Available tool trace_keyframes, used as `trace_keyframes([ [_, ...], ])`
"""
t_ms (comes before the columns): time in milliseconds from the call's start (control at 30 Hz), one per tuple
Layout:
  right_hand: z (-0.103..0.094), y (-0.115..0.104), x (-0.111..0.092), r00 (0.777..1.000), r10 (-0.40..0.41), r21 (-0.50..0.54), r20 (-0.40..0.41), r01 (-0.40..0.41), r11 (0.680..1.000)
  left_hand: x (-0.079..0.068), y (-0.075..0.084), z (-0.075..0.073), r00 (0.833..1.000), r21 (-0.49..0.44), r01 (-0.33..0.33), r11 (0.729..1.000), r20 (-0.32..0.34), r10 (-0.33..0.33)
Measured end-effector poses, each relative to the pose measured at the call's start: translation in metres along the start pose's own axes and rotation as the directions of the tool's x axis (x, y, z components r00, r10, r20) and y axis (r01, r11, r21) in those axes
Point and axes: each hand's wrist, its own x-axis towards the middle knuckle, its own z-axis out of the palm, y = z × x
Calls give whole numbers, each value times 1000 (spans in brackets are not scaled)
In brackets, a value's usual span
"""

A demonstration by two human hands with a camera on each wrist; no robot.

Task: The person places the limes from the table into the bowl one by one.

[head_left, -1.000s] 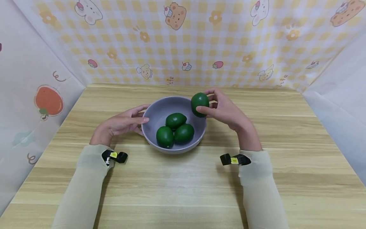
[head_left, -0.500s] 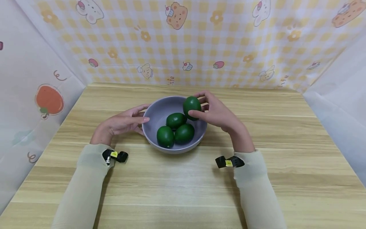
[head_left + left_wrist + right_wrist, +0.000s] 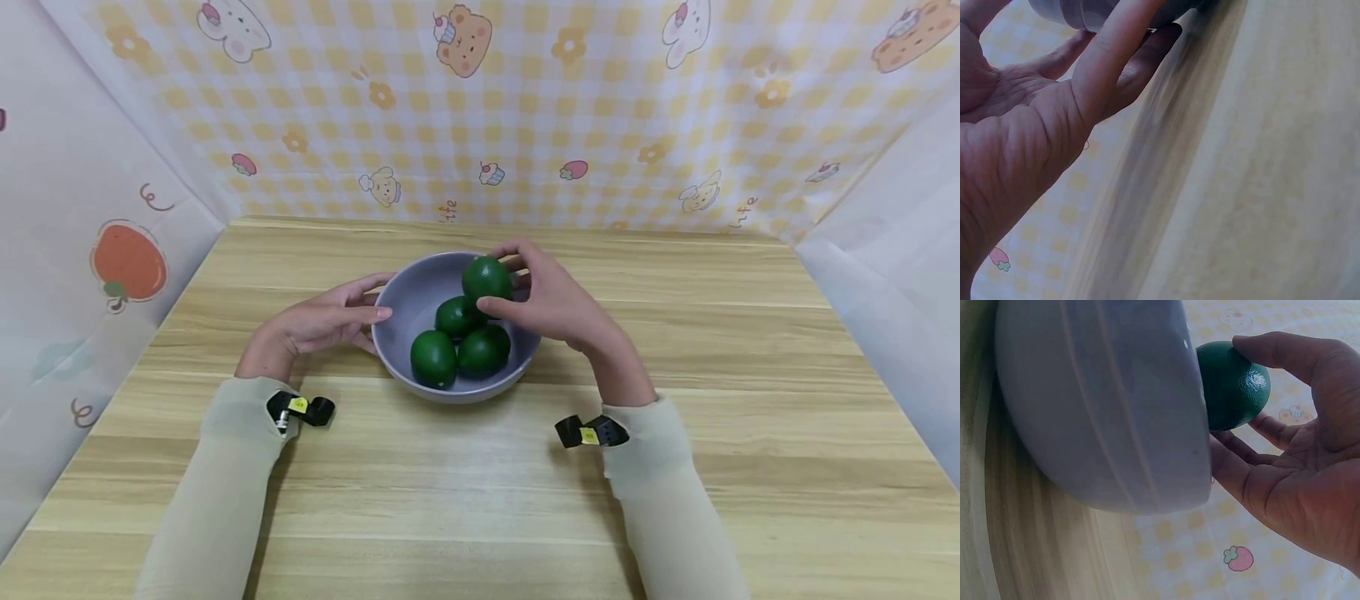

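My left hand point(image 3: 326, 321) holds a grey-lilac bowl point(image 3: 405, 292) by its left side, thumb at the rim and the other fingers along the outer wall. In my right hand point(image 3: 551, 296) is a dark green oval fruit point(image 3: 486, 277), shiny and finely pitted like a lime, pinched between thumb and fingers. It is over the bowl's far right part and partly covers a similar fruit point(image 3: 456, 317) below. Two more such fruits, one at the front left point(image 3: 433, 359) and one at the right point(image 3: 483, 351), lie in the bowl. The right wrist view shows the held fruit beyond the bowl's wall.
The bowl stands on a light wood-grain table point(image 3: 457, 492). Behind the table's far edge rises a yellow-checked cloth point(image 3: 517, 108) with cartoon prints. A white printed sheet point(image 3: 60, 192) borders the left side, and another pale sheet point(image 3: 892, 250) the right.
My right hand has carried the green fruit leftward and slightly nearer, from the bowl's right rim to over its inside. The left hand and the bowl keep their place.
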Motion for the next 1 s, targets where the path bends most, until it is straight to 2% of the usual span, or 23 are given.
trace_keyframes([
  [467, 11, -2, 3, 989, -131, -106, 62, 137, 985, 0, 1, 0, 1000, -4, 0, 1000, -1, 0],
  [767, 20, -5, 4, 983, -174, -145, 58, 181, 973, -1, 1, 1, 1000, -9, 0, 1000, 3, 0],
  [1000, 27, -6, 6, 969, -234, -179, 83, 245, 953, -1, 1, 2, 1000, -17, 2, 1000, -1, -2],
])
